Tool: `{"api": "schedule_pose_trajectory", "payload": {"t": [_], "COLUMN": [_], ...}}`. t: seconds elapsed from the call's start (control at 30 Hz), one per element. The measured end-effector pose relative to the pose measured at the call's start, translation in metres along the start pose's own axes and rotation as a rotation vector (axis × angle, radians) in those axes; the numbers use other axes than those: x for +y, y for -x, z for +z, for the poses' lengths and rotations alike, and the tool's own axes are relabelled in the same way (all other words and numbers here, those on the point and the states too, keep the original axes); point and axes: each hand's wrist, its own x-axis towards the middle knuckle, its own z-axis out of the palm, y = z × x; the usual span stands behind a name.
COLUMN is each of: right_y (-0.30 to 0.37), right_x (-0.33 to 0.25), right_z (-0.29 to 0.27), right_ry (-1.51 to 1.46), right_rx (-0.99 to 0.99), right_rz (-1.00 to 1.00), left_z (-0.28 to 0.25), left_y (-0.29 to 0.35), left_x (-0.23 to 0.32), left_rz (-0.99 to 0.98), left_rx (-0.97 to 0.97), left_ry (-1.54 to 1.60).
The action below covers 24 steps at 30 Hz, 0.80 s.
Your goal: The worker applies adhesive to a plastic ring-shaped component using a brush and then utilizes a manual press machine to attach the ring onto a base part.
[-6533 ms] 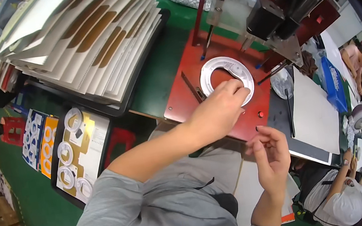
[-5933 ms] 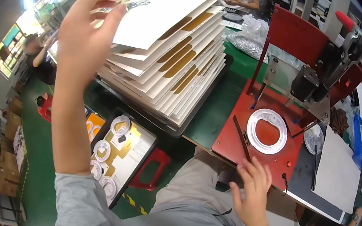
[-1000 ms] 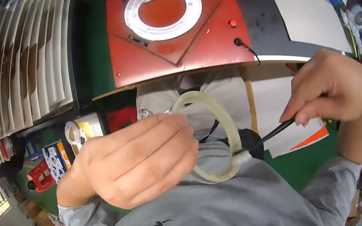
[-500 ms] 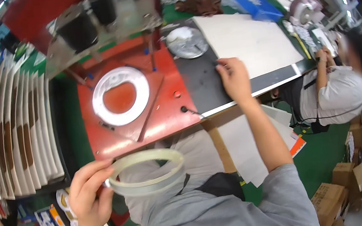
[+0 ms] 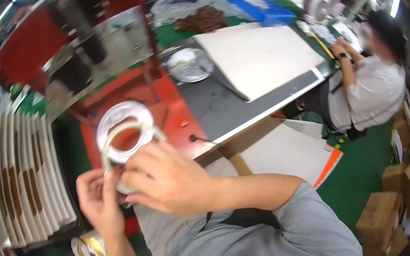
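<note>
A pale translucent ring, like a narrow hoop, is held tilted in front of my body. My left hand pinches its near left side between thumb and fingers. Across the ring's near side lies my right hand, fingers curled in and closed against it. What the right fingertips hold, if anything, is hidden. Behind the ring, a flat white ring rests on the red bed of a machine. Part of that white ring is covered by the held hoop and my fingers.
A rack of upright boards stands at left. On the dark bench are a round silvery dish, a large white sheet and brown cloth. Beyond sits a blue tray. A co-worker sits right, near cardboard boxes.
My right hand has left the dark bench and come over to the pale ring. The ring has tilted up and moved forward and left. My view has shifted slightly.
</note>
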Motion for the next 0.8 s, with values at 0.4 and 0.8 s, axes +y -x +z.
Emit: {"api": "schedule_pose_trajectory", "payload": {"t": [0.4,0.8], "right_y": [-0.056,-0.073], "right_x": [0.040,0.034], "right_z": [-0.006,-0.038], "right_ry": [0.167,0.275], "right_rx": [-0.219,-0.320], "right_rz": [0.052,-0.041], "left_z": [0.029,0.001], "left_y": [-0.045,-0.026], "left_x": [-0.007,-0.028], "left_rz": [0.126,0.487], "left_rx": [0.118,0.070], "left_ry": [-0.122,-0.411]}}
